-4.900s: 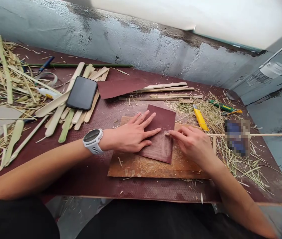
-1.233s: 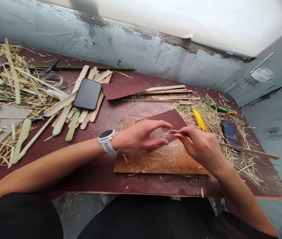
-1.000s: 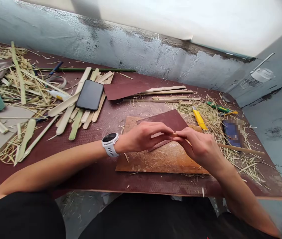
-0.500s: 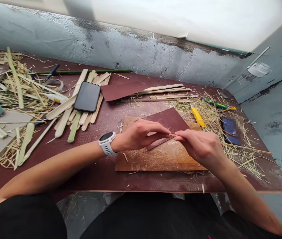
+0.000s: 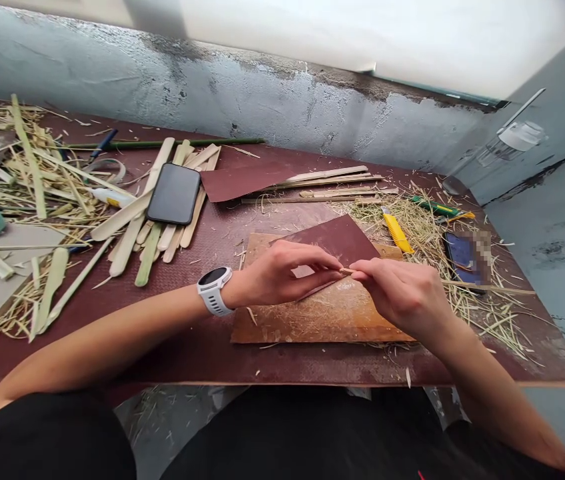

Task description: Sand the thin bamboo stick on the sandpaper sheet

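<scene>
A thin bamboo strip point(image 5: 507, 289) is pinched between my two hands, its long end reaching out to the right behind my right hand. My left hand point(image 5: 282, 270), with a white watch on the wrist, has its thumb and fingertips closed at the strip's left end. Close beside it, my right hand point(image 5: 405, 290) grips the strip between thumb and forefinger. Under both hands lies a brown wooden board point(image 5: 302, 323), with a dark red sheet point(image 5: 335, 239), possibly sandpaper, on top of it.
A yellow utility knife point(image 5: 397, 231), a green-handled tool point(image 5: 435, 207) and a blue phone point(image 5: 461, 257) lie among shavings on the right. To the left, a black phone point(image 5: 174, 193) rests on bamboo slats point(image 5: 125, 250). Another dark red sheet point(image 5: 242, 181) lies behind.
The strip's far right end has shifted left and slightly up. Both hands stay almost in place, still pinching it.
</scene>
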Tool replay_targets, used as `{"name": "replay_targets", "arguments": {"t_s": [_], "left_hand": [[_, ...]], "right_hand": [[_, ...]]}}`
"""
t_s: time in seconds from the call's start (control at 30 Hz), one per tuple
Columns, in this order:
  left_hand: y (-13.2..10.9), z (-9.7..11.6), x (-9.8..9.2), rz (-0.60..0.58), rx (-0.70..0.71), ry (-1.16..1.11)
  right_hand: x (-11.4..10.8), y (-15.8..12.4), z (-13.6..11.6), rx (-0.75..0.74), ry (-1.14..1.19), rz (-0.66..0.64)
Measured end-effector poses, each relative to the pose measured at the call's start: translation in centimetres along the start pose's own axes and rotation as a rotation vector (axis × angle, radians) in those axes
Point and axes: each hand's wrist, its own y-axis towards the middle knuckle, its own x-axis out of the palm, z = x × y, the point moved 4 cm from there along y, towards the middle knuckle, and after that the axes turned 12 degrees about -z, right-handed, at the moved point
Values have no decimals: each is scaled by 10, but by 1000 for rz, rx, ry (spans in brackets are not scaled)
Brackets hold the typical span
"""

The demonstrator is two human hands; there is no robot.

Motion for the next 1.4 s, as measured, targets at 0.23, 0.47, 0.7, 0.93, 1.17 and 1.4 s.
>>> {"name": "replay_targets", "arguments": {"t_s": [0.23,0.47,0.7,0.93,1.17,1.4], "left_hand": [[0,4,0,8,-5,-38],[1,-16,-1,-1,-410,-284],[-1,-38,-8,83,-576,-767],[-1,-41,-4,64,-512,-770],[-1,-38,-1,31,-523,-733],[-1,-37,0,22,-492,-682]], "right_hand": [[2,3,-1,10,-3,-37],[6,4,11,44,13,-171],[-13,-12,27,153,-206,-76],[-14,-19,35,180,-161,-102],[-13,-28,40,178,-26,-97],[-12,-29,40,219,-23,-113]]}}
